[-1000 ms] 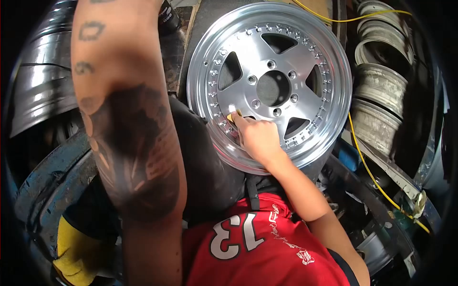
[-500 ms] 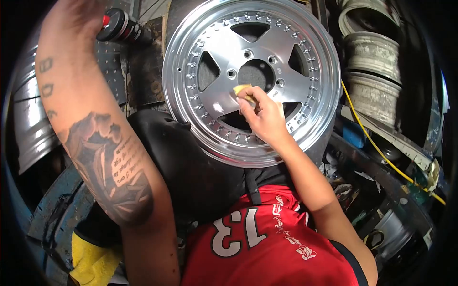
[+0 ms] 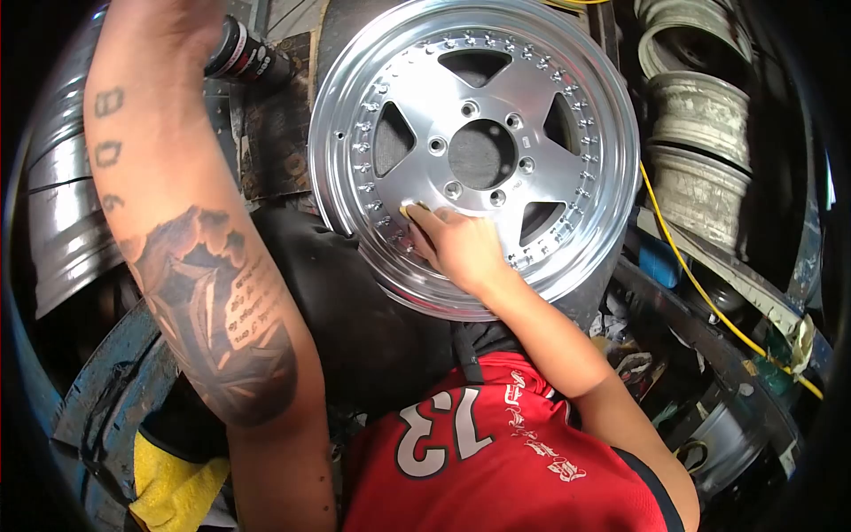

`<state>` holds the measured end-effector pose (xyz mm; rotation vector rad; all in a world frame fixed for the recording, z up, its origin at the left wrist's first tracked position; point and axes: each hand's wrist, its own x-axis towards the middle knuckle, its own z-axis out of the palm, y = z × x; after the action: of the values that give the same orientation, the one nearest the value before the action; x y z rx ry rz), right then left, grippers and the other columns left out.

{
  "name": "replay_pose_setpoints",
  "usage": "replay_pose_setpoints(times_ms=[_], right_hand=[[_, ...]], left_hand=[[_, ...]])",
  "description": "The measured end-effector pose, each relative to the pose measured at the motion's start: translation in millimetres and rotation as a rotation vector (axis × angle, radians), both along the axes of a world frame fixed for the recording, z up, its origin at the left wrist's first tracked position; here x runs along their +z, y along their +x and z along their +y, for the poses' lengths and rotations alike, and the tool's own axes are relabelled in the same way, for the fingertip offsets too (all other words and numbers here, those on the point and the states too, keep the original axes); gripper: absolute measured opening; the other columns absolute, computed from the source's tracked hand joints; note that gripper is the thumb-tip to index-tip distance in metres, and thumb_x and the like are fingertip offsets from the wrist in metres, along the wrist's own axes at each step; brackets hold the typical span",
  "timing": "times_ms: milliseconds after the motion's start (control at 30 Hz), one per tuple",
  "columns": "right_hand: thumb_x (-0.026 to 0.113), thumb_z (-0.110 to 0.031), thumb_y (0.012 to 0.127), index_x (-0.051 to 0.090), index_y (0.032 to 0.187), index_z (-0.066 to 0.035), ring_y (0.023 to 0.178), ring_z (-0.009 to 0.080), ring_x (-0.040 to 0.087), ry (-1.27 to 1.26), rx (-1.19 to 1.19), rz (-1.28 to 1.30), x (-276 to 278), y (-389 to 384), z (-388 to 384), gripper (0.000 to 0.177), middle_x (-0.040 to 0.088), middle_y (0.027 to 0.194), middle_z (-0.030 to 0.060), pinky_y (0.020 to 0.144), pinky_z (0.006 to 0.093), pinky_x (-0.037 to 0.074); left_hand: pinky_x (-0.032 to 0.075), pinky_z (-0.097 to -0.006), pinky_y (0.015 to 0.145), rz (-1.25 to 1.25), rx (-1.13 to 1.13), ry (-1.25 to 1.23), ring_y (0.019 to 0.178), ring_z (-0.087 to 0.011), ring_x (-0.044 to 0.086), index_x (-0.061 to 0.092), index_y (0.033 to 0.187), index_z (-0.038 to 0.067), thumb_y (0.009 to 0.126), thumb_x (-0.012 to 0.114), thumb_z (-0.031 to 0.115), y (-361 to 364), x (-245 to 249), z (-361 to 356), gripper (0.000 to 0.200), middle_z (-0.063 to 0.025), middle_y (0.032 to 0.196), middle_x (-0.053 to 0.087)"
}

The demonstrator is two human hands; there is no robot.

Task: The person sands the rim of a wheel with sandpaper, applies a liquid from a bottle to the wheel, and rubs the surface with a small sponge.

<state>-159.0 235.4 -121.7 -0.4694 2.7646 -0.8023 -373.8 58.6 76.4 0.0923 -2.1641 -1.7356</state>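
A polished silver car wheel [image 3: 409,93], with several spokes, bolt holes and small rivets round the rim, lies face up before me. My right hand [image 3: 461,248] is closed on a small yellow sponge pad [image 3: 406,211], mostly covered by the fingers, at a lower-left spoke near the ring of rivets. At the top left my left hand [image 3: 168,27] is partly cut off by the frame edge, its fingers not showing clearly. Right beside it is a black bottle [image 3: 253,58] with a printed label; whether the hand touches it is hidden.
Several dull wheel barrels [image 3: 700,115] are stacked at the right. A yellow cable [image 3: 674,239] runs down past them. On the left stand more silver rims [image 3: 71,222], and a yellow cloth [image 3: 173,479] hangs at the lower left. Black cloth [image 3: 346,293] borders the wheel's near side.
My right hand with the sponge pad has moved down and left from near the hub onto a spoke's outer part. The left forearm has shifted slightly right, covering the bottle's red top.
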Motion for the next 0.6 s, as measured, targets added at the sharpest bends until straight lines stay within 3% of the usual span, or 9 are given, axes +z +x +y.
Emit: replay_pose_setpoints(times_ms=[100, 200, 333, 433, 600], right_hand=[[0.071, -0.015, 0.084, 0.068, 0.133, -0.018, 0.059, 0.0295, 0.067, 0.167, 0.099, -0.017, -8, 10, 4, 0.049, 0.068, 0.074, 0.0063, 0.053, 0.0423, 0.053], [0.07, -0.013, 0.082, 0.068, 0.134, -0.019, 0.059, 0.0282, 0.067, 0.112, 0.073, 0.077, -16, 4, 1, 0.052, 0.069, 0.074, 0.0041, 0.053, 0.0419, 0.052], [0.069, -0.012, 0.083, 0.067, 0.136, -0.021, 0.06, 0.0279, 0.068, 0.225, 0.111, -0.051, -1, 5, 3, 0.055, 0.07, 0.074, 0.0045, 0.054, 0.0422, 0.053], [0.069, -0.012, 0.082, 0.068, 0.134, -0.021, 0.061, 0.0278, 0.069, 0.146, 0.067, 0.059, -14, 3, 0, 0.052, 0.07, 0.075, 0.0058, 0.054, 0.042, 0.053], [0.068, -0.008, 0.081, 0.065, 0.138, -0.016, 0.06, 0.0289, 0.069, 0.22, 0.094, -0.055, 4, 8, -2, 0.058, 0.071, 0.081, 0.008, 0.053, 0.0432, 0.053]], left_hand=[[0.037, -0.0173, 0.051, 0.088, -0.042, -0.071, 0.062, 0.0011, 0.05, 0.076, 0.097, 0.012, 0.101, 0.063, 0.035, 7, -10, -7, 0.026, 0.0073, 0.079, 0.067], [0.037, -0.0175, 0.051, 0.07, -0.11, -0.05, 0.062, 0.0009, 0.05, 0.076, 0.097, 0.012, 0.101, 0.063, 0.035, 29, -17, -13, 0.027, 0.0072, 0.079, 0.067], [0.037, -0.0176, 0.051, 0.038, -0.171, -0.026, 0.062, 0.0008, 0.05, 0.076, 0.097, 0.012, 0.101, 0.063, 0.035, 58, -21, -20, 0.027, 0.0071, 0.079, 0.067], [0.037, -0.0178, 0.051, 0.017, -0.202, -0.011, 0.062, 0.0006, 0.05, 0.076, 0.097, 0.012, 0.101, 0.063, 0.035, 77, -21, -21, 0.027, 0.007, 0.078, 0.067], [0.037, -0.018, 0.051, -0.019, -0.212, -0.004, 0.061, 0.0004, 0.05, 0.076, 0.097, 0.012, 0.1, 0.064, 0.035, 94, -21, -26, 0.027, 0.0069, 0.078, 0.066]])
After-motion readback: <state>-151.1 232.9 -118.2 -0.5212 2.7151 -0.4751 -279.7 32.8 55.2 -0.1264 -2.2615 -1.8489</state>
